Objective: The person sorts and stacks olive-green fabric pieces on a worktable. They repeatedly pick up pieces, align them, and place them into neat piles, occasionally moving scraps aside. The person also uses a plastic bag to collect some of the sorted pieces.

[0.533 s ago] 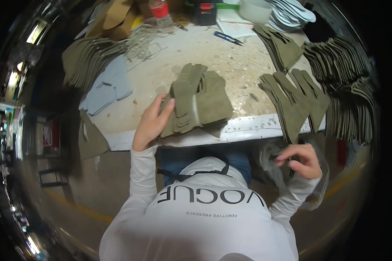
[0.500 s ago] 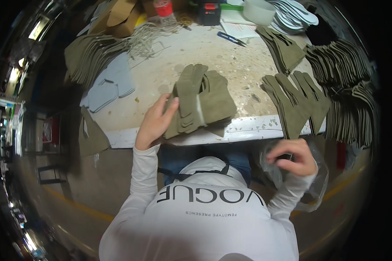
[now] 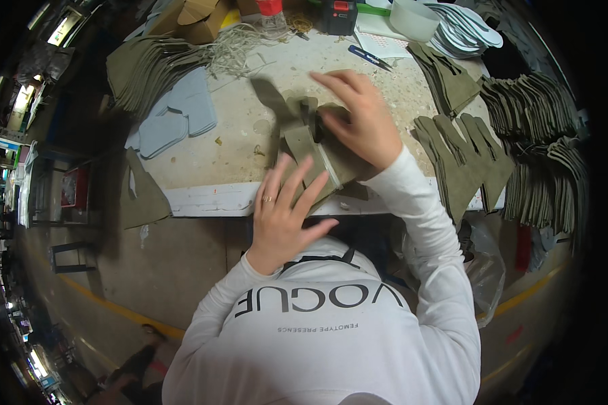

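Your right hand [image 3: 358, 121] has come up from below the table's near edge, where it was half a second ago, and now lies palm down on the bundle of olive glove-shaped pieces [image 3: 314, 158]. Fingers spread, pressing, not closed around anything. Your left hand [image 3: 287, 209] has slid back toward the near edge; its open fingers rest on the bundle's near end, thumb out to the side. Both hands flat on the stack, neither one gripping.

The bundle has turned: earlier it lay broad and square to you, now it sits slanted, near the middle of the near edge, with a pale band across it. Judgement: you are squaring or pressing the banded stack with two hands, no longer steadying it with one.

Around it:
- Fanned olive cut pieces [image 3: 463, 162] at the right near edge, some overhanging.
- Further rows of the same pieces [image 3: 534, 108] along the right edge, close-packed.
- Another olive stack [image 3: 142, 71] at the far left corner, grey-blue cut pieces [image 3: 175, 118] just beside it.
- Loose pale string [image 3: 240, 50], a blue-handled snipper [image 3: 366, 57] and a white tub [image 3: 414, 19] along the far edge.

In the way: the fanned pieces on the right sit near your right forearm; a wide sweep could drag them off.
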Demonstrator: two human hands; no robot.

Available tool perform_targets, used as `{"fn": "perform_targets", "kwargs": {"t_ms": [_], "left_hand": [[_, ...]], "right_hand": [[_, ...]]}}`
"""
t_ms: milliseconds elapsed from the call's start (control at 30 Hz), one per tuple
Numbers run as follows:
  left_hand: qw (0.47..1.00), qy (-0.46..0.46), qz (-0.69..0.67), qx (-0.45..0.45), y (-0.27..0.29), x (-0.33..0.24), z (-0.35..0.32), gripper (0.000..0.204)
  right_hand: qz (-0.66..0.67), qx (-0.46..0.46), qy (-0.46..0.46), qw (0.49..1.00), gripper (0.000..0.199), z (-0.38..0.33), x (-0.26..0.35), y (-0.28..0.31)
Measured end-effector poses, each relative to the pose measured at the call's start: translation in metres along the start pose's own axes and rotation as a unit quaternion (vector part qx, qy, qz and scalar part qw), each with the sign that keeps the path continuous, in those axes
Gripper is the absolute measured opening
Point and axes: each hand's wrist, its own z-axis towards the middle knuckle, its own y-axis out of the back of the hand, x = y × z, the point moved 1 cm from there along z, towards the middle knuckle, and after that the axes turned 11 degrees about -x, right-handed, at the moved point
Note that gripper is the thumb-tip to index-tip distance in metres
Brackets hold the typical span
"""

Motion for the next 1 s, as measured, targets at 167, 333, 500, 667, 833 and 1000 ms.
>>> {"fn": "perform_targets", "kwargs": {"t_ms": [167,333,500,667,833,1000], "left_hand": [[0.984,0.087,-0.151,-0.039,-0.010,0.042,0.037,0.073],[0.742,0.378,-0.554,0.001,-0.001,0.085,0.080,0.051],[0.464,0.500,-0.728,0.069,-0.005,0.076,0.056,0.042],[0.864,0.405,-0.295,0.046,-0.014,0.074,0.027,0.045],[0.953,0.295,-0.060,0.022,-0.003,0.069,0.033,0.039],[0.954,0.203,-0.138,-0.169,0.003,0.066,0.057,0.010]], "right_hand": [[0.022,-0.122,-0.064,0.990,0.033,-0.014,-0.002,0.041],[0.016,-0.183,-0.072,0.980,0.030,-0.014,0.015,0.074],[0.050,-0.175,-0.051,0.982,0.030,-0.006,0.019,0.074],[0.042,-0.056,-0.018,0.997,0.022,-0.010,0.007,0.043],[0.087,0.051,-0.002,0.995,0.025,-0.013,0.008,0.012],[-0.022,0.059,0.065,0.996,0.034,-0.012,0.025,-0.011]]}}
